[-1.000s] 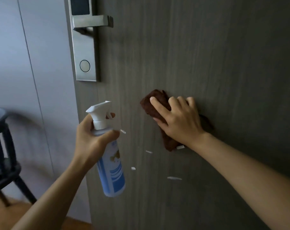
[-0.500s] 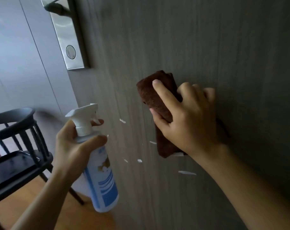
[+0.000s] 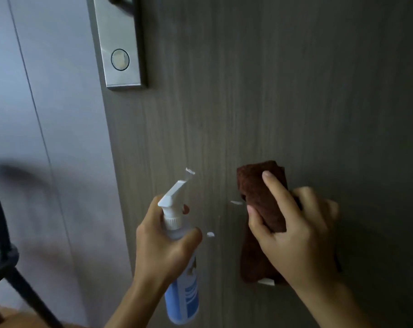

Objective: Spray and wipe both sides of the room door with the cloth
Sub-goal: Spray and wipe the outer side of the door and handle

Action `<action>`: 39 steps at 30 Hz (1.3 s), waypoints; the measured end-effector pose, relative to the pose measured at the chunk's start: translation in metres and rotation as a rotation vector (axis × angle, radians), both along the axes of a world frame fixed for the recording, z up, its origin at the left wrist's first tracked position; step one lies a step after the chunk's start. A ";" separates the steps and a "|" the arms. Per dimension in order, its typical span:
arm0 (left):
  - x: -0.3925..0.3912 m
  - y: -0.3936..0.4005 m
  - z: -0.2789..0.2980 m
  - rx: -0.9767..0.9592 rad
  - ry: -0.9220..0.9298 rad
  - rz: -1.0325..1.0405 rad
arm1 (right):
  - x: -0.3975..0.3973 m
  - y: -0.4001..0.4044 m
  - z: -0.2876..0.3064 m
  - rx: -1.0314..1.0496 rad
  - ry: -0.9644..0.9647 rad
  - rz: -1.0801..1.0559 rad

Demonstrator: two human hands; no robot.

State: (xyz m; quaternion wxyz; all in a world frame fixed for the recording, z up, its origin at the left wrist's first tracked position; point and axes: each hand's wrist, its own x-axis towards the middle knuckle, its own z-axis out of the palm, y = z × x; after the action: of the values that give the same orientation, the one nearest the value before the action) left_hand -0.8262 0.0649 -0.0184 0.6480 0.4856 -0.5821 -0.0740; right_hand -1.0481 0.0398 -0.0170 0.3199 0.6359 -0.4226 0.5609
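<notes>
The grey wood-grain door (image 3: pixel 283 95) fills most of the view. My right hand (image 3: pixel 297 233) presses a folded dark brown cloth (image 3: pixel 262 209) flat against it, thumb and fingers curled over the cloth. My left hand (image 3: pixel 163 247) grips the neck of a spray bottle (image 3: pixel 181 292), blue with a white trigger head whose nozzle points at the door. A few small white flecks (image 3: pixel 210 234) dot the door between the two hands.
A steel lock plate (image 3: pixel 120 43) with a round key cover is mounted near the door's left edge, the handle mostly out of frame. A black chair (image 3: pixel 2 256) stands at the lower left before a grey wall (image 3: pixel 35 114). Wooden floor shows at the bottom left.
The view has swung upright and up, so lock plate and chair shifted. My right hand and the cloth slid down the door. My left hand keeps the bottle close beside them.
</notes>
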 end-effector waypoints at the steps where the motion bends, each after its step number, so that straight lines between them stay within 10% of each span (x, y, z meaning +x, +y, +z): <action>1: 0.003 -0.001 0.001 0.002 0.010 -0.009 | 0.003 0.000 0.001 0.003 0.000 -0.005; 15: 0.022 -0.005 0.019 0.022 0.053 -0.256 | 0.014 0.003 0.003 -0.003 -0.024 -0.041; 31: 0.064 -0.011 0.005 0.020 0.124 -0.236 | 0.057 -0.054 0.094 -0.192 0.197 -0.235; 39: 0.075 -0.017 0.003 0.001 0.079 -0.109 | 0.088 -0.079 0.050 -0.196 0.297 -0.255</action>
State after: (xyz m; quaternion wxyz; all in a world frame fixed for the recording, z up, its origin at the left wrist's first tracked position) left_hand -0.7512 0.0476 -0.0157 0.6652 0.4501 -0.5818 -0.1283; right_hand -0.9600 -0.0388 0.0325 0.5074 0.6188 -0.3911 0.4545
